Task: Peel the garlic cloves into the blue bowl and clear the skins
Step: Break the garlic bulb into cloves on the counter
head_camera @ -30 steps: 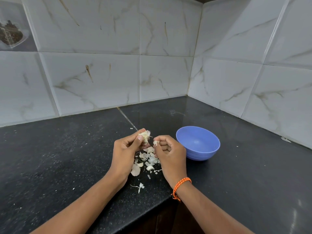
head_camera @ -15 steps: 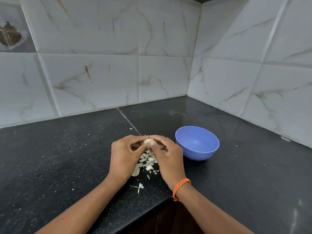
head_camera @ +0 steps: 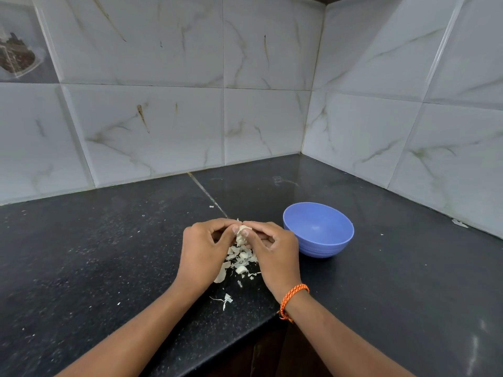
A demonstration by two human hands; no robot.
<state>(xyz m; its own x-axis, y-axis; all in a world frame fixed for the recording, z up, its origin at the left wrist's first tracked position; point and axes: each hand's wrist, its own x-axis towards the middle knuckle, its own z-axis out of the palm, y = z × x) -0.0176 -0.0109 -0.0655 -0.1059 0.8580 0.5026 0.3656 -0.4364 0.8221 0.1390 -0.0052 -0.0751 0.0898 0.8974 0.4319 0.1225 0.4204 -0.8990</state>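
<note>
Black counter (head_camera: 109,254): both hands pinch garlic clove (head_camera: 241,232); nothing readable.

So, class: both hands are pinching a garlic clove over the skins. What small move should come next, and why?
Probably keep pulling the skin off: the garlic clove, pinched by left hand and right hand, still shows papery skin, and the blue bowl looks empty.

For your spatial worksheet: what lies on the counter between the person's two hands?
In the head view, a pile of garlic skins lies between the left hand and right hand.
</note>
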